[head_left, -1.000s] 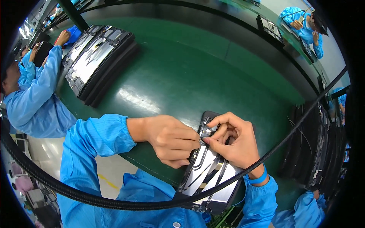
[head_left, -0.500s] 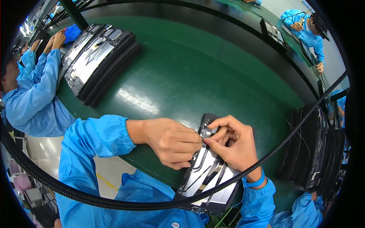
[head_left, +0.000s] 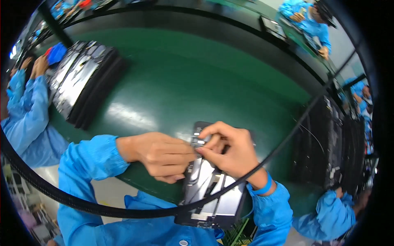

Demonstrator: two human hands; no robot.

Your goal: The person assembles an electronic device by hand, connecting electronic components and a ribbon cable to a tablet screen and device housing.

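The view has been turned since the earlier frames; both hands are still kept at the far end of the device (head_left: 225,205), at the bench's near edge. The left hand's (head_left: 164,156) fingers are curled narrow; the right hand's (head_left: 232,149) thumb and middle finger are brought close. Whether anything is pinched cannot be told. The green bench (head_left: 197,78) is flanked by a left stack (head_left: 78,84) and a right stack (head_left: 314,149), green surface stretching between. The device is crossed in view by a cable (head_left: 86,206).
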